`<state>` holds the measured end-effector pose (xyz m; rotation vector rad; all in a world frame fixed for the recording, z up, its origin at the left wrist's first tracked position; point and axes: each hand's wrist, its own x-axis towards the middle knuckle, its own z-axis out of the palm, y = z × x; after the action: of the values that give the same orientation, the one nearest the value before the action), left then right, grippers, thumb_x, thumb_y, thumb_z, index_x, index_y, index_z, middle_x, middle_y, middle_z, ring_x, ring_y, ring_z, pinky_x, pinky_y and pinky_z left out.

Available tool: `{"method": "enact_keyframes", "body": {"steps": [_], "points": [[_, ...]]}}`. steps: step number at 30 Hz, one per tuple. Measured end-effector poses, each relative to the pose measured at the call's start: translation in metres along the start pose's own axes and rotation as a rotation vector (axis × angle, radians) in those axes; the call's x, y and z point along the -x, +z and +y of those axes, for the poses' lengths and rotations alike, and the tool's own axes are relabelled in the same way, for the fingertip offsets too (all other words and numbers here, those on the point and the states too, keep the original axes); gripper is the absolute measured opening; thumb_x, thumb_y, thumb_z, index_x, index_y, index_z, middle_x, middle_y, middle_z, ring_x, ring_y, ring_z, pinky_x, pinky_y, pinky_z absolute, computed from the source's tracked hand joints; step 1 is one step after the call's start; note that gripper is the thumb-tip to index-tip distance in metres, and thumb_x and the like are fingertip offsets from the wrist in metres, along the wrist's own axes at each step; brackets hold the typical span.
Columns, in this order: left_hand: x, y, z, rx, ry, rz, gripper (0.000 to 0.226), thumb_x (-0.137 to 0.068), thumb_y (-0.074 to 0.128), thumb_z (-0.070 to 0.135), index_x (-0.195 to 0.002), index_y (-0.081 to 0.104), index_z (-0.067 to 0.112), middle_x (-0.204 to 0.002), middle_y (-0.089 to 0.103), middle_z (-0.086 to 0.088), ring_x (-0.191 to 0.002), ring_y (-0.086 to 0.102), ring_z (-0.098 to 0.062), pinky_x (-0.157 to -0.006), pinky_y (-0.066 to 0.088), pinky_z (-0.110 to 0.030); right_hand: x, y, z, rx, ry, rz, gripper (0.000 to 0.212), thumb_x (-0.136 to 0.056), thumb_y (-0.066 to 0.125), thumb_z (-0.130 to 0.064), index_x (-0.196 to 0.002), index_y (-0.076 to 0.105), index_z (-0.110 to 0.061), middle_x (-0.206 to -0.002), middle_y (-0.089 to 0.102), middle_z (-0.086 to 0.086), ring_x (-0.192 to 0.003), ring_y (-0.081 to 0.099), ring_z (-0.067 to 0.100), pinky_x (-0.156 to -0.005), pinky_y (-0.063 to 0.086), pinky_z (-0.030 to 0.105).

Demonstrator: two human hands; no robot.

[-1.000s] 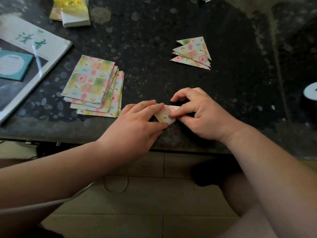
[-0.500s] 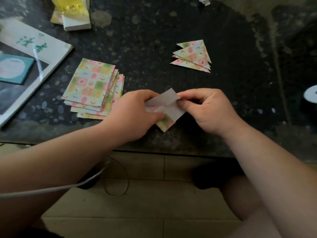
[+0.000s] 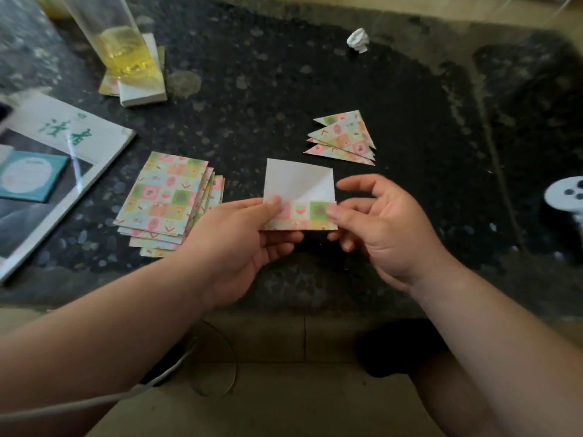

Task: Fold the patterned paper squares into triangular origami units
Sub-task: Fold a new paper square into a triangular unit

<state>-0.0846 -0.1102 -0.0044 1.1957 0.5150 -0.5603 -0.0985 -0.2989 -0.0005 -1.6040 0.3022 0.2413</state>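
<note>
A dark stone table (image 3: 315,74), black flecked with grey, fills the upper view, and its front edge is worn paler. The light is dim and soft, with a dull sheen on the slab at far left and along the right side. Below the edge lies a floor (image 3: 268,405) of beige tiles with thin grout lines. On it a pale cable (image 3: 94,402) runs in from the left beside a thin wire loop (image 3: 235,370) (a dark shape (image 3: 388,348) further right is too dim to name). Beyond the far edge shows a tan strip (image 3: 473,7), wall or floor I cannot tell.
</note>
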Motion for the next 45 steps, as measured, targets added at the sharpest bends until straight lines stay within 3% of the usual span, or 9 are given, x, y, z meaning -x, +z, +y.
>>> {"method": "enact_keyframes", "body": {"steps": [2, 4, 7, 13, 17, 24, 32, 39, 45], "points": [[-0.002, -0.002, -0.001, -0.049, 0.084, 0.069, 0.020, -0.103, 0.056, 0.015, -0.123, 0.059, 0.016, -0.098, 0.074, -0.014, -0.072, 0.073, -0.021, -0.062, 0.056, -0.030, 0.000, -0.001, 0.002, 0.103, -0.103, 0.039, 0.038, -0.092, 0.075, -0.009, -0.116, 0.054, -0.029, -0.083, 0.077, 0.004, -0.072, 0.074, 0.018, -0.057, 0.053, 0.025], [-0.005, -0.006, -0.003, -0.185, 0.234, 0.131, 0.017, -0.102, 0.057, 0.010, -0.104, 0.060, 0.027, -0.090, 0.074, -0.009, -0.073, 0.074, -0.022, -0.064, 0.055, -0.031, 0.001, -0.001, 0.003, 0.181, -0.159, 0.049, 0.038, -0.091, 0.076, -0.011, -0.116, 0.055, -0.032, -0.084, 0.077, 0.001, -0.074, 0.075, 0.017, -0.060, 0.054, 0.023], [-0.006, -0.010, -0.005, -0.296, 0.342, 0.094, 0.043, -0.101, 0.056, 0.003, -0.073, 0.072, 0.031, -0.078, 0.074, -0.001, -0.071, 0.071, -0.018, -0.064, 0.055, -0.030, 0.001, 0.000, 0.004, 0.182, -0.198, 0.048, 0.031, -0.090, 0.077, -0.009, -0.112, 0.063, -0.027, -0.083, 0.077, -0.001, -0.074, 0.075, 0.016, -0.060, 0.054, 0.021], [-0.002, -0.011, -0.004, -0.261, 0.317, -0.023, 0.014, -0.089, 0.074, 0.024, -0.100, 0.080, 0.018, -0.097, 0.077, -0.006, -0.083, 0.069, -0.017, -0.075, 0.054, -0.033, 0.001, -0.001, 0.003, 0.237, -0.223, 0.029, 0.029, -0.087, 0.080, -0.011, -0.104, 0.070, -0.031, -0.086, 0.076, -0.012, -0.087, 0.075, 0.008, -0.070, 0.061, 0.024], [-0.005, -0.010, -0.005, -0.393, 0.351, 0.000, 0.019, -0.076, 0.079, 0.037, -0.086, 0.080, 0.021, -0.088, 0.077, -0.004, -0.078, 0.068, -0.016, -0.078, 0.055, -0.036, 0.001, 0.000, 0.005, 0.206, -0.217, 0.009, 0.026, -0.084, 0.082, -0.011, -0.100, 0.073, -0.030, -0.088, 0.077, -0.009, -0.090, 0.075, 0.011, -0.074, 0.063, 0.029], [-0.011, -0.010, -0.006, -0.425, 0.303, 0.033, 0.017, -0.092, 0.073, 0.026, -0.076, 0.078, 0.023, -0.087, 0.078, -0.004, -0.082, 0.071, -0.021, -0.089, 0.059, -0.048, -0.004, 0.002, 0.012, 0.058, -0.062, 0.010, 0.019, -0.085, 0.080, -0.004, -0.094, 0.075, -0.019, -0.093, 0.079, -0.001, -0.093, 0.077, 0.016, -0.074, 0.063, 0.031], [-0.010, -0.007, -0.008, -0.481, 0.298, 0.120, 0.014, -0.095, 0.070, 0.021, -0.083, 0.068, 0.015, -0.081, 0.076, -0.002, -0.076, 0.074, -0.019, -0.087, 0.060, -0.054, -0.007, 0.010, 0.018, -0.024, 0.063, 0.045, 0.011, -0.086, 0.078, -0.004, -0.094, 0.074, -0.011, -0.085, 0.079, 0.008, -0.082, 0.078, 0.024, -0.068, 0.060, 0.032], [-0.010, -0.007, -0.008, -0.592, 0.317, 0.142, 0.011, -0.094, 0.072, 0.023, -0.085, 0.068, 0.017, -0.076, 0.076, 0.000, -0.071, 0.075, -0.014, -0.081, 0.062, -0.048, -0.009, 0.010, 0.021, -0.007, 0.114, 0.052, 0.010, -0.087, 0.078, -0.004, -0.092, 0.076, -0.012, -0.084, 0.079, 0.007, -0.079, 0.077, 0.023, -0.071, 0.061, 0.036], [-0.009, -0.009, -0.008, -1.045, 0.415, 0.186, 0.009, -0.095, 0.069, 0.034, -0.089, 0.063, 0.031, -0.086, 0.064, 0.017, -0.078, 0.060, -0.002, -0.063, 0.045, -0.018, -0.011, 0.014, 0.026, 0.235, 0.103, 0.073, 0.011, -0.087, 0.080, -0.009, -0.091, 0.075, -0.019, -0.076, 0.077, -0.001, -0.069, 0.075, 0.014, -0.065, 0.062, 0.028]]}}
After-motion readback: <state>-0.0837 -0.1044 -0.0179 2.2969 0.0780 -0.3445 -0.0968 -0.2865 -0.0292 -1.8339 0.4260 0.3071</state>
